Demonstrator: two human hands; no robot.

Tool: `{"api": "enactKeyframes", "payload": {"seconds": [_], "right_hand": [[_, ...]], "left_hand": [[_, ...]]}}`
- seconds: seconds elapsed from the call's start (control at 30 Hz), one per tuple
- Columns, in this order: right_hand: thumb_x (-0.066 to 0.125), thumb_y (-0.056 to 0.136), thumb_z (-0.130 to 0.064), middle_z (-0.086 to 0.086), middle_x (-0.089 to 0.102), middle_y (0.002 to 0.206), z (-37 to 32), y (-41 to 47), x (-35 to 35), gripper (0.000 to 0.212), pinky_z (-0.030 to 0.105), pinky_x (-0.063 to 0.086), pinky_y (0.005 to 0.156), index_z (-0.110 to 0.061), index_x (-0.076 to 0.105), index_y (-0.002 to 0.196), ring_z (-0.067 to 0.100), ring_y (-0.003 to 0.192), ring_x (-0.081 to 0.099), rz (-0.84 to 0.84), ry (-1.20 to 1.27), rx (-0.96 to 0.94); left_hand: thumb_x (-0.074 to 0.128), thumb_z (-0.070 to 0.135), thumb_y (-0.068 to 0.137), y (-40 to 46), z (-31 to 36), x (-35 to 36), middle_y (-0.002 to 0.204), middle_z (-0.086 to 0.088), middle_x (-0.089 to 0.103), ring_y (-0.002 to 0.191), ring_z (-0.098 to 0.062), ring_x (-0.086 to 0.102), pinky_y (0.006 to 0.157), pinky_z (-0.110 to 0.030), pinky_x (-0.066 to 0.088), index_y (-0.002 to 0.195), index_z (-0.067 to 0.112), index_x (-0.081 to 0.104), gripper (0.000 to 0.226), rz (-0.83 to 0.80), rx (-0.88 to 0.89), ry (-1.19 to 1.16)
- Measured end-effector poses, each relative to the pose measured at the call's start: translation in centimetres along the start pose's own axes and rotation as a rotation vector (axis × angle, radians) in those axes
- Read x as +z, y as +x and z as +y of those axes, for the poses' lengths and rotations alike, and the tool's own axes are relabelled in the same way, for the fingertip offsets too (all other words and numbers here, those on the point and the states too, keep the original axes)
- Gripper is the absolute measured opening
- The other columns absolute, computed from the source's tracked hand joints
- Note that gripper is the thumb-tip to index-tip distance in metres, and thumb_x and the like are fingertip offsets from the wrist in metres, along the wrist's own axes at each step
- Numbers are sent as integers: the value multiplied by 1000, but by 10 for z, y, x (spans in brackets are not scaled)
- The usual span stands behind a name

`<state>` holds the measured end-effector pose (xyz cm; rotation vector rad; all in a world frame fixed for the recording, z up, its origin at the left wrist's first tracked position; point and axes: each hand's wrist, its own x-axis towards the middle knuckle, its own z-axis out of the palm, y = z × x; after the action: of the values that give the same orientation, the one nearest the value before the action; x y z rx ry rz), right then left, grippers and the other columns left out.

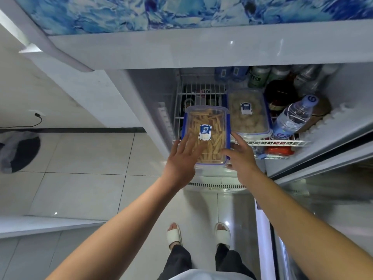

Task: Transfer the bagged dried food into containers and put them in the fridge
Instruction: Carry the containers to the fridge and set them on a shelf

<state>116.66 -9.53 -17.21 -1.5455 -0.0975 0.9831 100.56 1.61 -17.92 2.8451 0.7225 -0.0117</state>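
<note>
Pale tiled floor (84, 158) and white slippers (174, 235) nearest, person standing at open fridge (201, 49). Left hand (182, 156) lies flat with straight fingers on lid of clear plastic box with blue clips, full of tan dried sticks (207, 134); right hand (241, 156) at box's near right corner, thumb against the edge, fingers look loosely spread, can't tell if anything curls under it. Box front end overhangs white wire shelf (282, 142), back end on shelf, so only partly in. Just beside it to the right, touching or nearly, a second clear lidded box with pale dried pieces (247, 112), fully on shelf. Right of that a lying clear water bottle with blue cap (292, 118), further back dark bottles and cans (278, 81).

Risk, judging: box tips off shelf edge if hands let go now, too much overhang. Pushing crooked could shove neighbour box into water bottle, which may roll
</note>
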Motion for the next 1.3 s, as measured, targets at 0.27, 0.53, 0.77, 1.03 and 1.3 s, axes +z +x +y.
{"api": "enactKeyframes", "payload": {"seconds": [0.27,0.53,0.77,1.03,1.3], "right_hand": [[67,89,-50,-12,12,166,-11,-31,-14,81,44,13,122,-45,20,155,15,154,6,-145,-1065,-464],[62,94,-44,0,48,153,-8,-4,-23,53,69,13,114,-29,51,144,31,149,30,-35,-1634,-782],[45,101,-44,-8,34,161,-32,25,-7,54,62,5,115,-36,33,153,27,153,15,21,-1657,-672],[46,98,-46,-8,24,165,-39,43,2,63,66,11,117,-39,21,155,26,154,9,8,-1638,-526],[50,96,-49,-8,-1,169,-18,38,0,81,67,-3,118,-43,-3,157,26,154,-11,-68,-1617,-377]], "left_hand": [[57,1,82,18,-8,-15,169,0,1,156,-24,-3,126,-40,13,160,32,10,96,-68,24,-32],[76,23,81,40,-8,-20,169,-4,7,156,-29,3,124,-47,20,160,33,10,103,-53,14,-50],[84,31,75,82,-21,-34,159,-4,35,147,-29,31,105,-44,47,152,39,36,91,-50,-20,-82],[80,22,81,108,-25,-43,152,1,45,135,-22,46,104,-40,50,148,36,44,77,-139,-88,-66],[69,17,90,98,-24,-17,166,-4,19,153,-27,18,117,-45,35,158,31,20,85,-155,-70,38]]}}
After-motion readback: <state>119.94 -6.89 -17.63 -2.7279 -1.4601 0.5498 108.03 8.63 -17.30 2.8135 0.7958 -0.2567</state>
